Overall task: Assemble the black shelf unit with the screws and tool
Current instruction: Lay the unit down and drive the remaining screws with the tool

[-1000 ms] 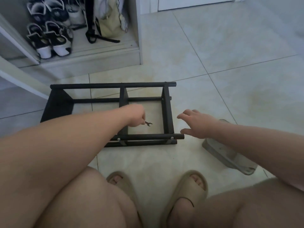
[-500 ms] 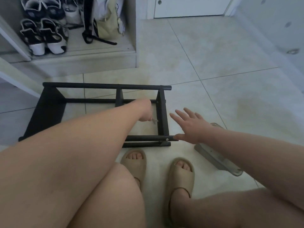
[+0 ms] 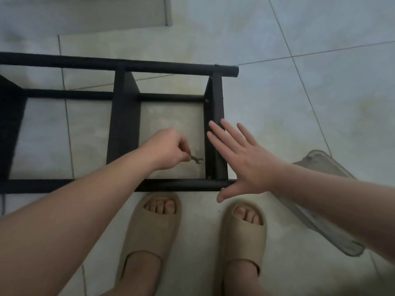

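left hand pinches wrench; right hand spread over shelf frame end

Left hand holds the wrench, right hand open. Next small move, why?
Probably press the right hand on the end post to steady the frame: its fingers lie over it, and the wrench in the left hand is near a screw.
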A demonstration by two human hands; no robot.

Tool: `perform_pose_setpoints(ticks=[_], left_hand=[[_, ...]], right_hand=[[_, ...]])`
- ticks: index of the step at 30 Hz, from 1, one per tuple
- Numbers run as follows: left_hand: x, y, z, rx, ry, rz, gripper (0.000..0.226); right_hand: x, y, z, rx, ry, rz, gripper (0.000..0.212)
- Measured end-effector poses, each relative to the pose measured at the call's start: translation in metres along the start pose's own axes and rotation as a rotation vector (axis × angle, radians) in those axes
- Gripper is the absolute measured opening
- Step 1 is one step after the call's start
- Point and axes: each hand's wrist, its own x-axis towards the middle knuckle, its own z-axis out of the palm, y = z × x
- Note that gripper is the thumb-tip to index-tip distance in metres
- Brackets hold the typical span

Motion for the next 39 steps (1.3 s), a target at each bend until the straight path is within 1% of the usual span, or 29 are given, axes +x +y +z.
perform_pose_setpoints(ticks=[4, 6, 9, 13, 15, 19, 24, 29, 35, 39], left_hand=[[0.015, -0.002, 0.014, -0.113, -0.099, 0.055, 0.012], [0.018, 0.0, 0.02, -0.178, -0.139, 0.058, 0.012], [0.019, 0.001, 0.024, -0.306, -0.191, 0.021, 0.011], [0.019, 0.006, 0.03, -0.58, -0.273, -0.018, 0.016], [0.018, 0.009, 0.035, -0.679, -0.283, -0.046, 0.015], [0.016, 0.011, 0.041, -0.79, -0.273, -0.092, 0.01], [0.015, 0.012, 0.038, -0.872, -0.274, -0.124, 0.002], [0.016, 0.016, 0.041, -0.821, -0.271, -0.136, 0.002], [0.016, 0.018, 0.041, -0.856, -0.26, -0.135, 0.003], [0.014, 0.016, 0.039, -0.89, -0.271, -0.144, 0.008]], right_hand=[[0.006, 0.005, 0.018, 0.07, 0.126, -0.047, 0.139], [0.007, 0.005, 0.023, 0.108, 0.161, -0.045, 0.137], [0.008, 0.005, 0.026, 0.145, 0.165, -0.035, 0.138], [0.01, 0.005, 0.027, 0.194, 0.169, -0.031, 0.137], [0.011, 0.004, 0.027, 0.21, 0.166, -0.029, 0.137], [0.01, 0.004, 0.027, 0.217, 0.162, -0.03, 0.136], [0.011, 0.004, 0.028, 0.227, 0.179, -0.029, 0.136], [0.011, 0.004, 0.031, 0.248, 0.193, -0.035, 0.135], [0.011, 0.004, 0.032, 0.278, 0.193, -0.034, 0.135], [0.011, 0.004, 0.03, 0.289, 0.183, -0.033, 0.135]])
